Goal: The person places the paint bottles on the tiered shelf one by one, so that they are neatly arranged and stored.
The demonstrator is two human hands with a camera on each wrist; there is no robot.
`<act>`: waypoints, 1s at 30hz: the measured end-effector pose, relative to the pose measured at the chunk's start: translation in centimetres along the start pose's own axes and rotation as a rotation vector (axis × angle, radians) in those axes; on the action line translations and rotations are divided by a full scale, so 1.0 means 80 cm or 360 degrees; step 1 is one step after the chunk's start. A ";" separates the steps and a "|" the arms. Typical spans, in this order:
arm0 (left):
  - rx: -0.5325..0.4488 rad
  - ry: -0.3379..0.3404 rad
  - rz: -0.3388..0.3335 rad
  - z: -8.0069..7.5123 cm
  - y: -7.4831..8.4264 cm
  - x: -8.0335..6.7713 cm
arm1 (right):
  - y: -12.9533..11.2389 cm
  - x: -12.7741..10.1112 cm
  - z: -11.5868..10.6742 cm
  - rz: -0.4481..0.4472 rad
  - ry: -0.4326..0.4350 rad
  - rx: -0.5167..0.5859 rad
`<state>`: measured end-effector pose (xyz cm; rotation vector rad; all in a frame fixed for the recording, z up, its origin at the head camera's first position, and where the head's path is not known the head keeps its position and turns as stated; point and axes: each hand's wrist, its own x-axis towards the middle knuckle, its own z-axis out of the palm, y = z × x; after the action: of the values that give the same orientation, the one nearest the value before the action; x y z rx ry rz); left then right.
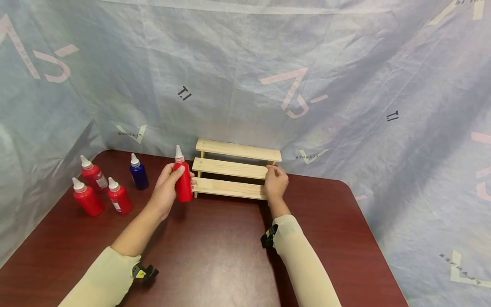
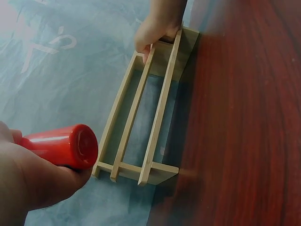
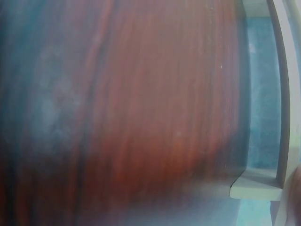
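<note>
My left hand (image 1: 167, 187) grips a red squeeze bottle (image 1: 183, 179) with a white nozzle, held upright just left of a three-step wooden rack (image 1: 234, 168). In the left wrist view the red bottle's (image 2: 63, 146) flat base faces the camera, beside the rack's (image 2: 141, 127) near end. My right hand (image 1: 275, 181) holds the rack's right end, fingers curled over the middle step; the left wrist view shows that hand (image 2: 155, 28) on the far end. The right wrist view is blurred, showing only tabletop and a corner of the rack (image 3: 263, 181).
Three red bottles (image 1: 88, 198) (image 1: 119, 197) (image 1: 93, 174) and a dark blue bottle (image 1: 138, 172) stand at the table's left. The dark red table (image 1: 215, 251) is backed by pale blue sheeting (image 1: 268, 72) on all sides. The rack stands against the back sheeting.
</note>
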<state>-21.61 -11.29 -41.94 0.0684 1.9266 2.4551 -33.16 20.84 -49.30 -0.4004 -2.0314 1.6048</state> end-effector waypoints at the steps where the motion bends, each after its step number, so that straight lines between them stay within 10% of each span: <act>1: 0.0005 0.0018 -0.0009 0.001 -0.001 0.003 | 0.000 0.001 -0.001 0.0002 -0.0010 0.0000; 16: 0.0231 -0.0021 0.0047 0.029 -0.017 0.049 | 0.008 0.007 -0.016 0.0009 0.0064 0.0004; 30: 0.0070 0.0033 0.0064 0.023 -0.009 0.061 | 0.004 0.002 0.004 -0.0048 -0.0021 -0.0032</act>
<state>-26.38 -9.15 -42.11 0.0837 2.0079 2.4479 -33.50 20.75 -49.65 -0.3658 -2.0554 1.5746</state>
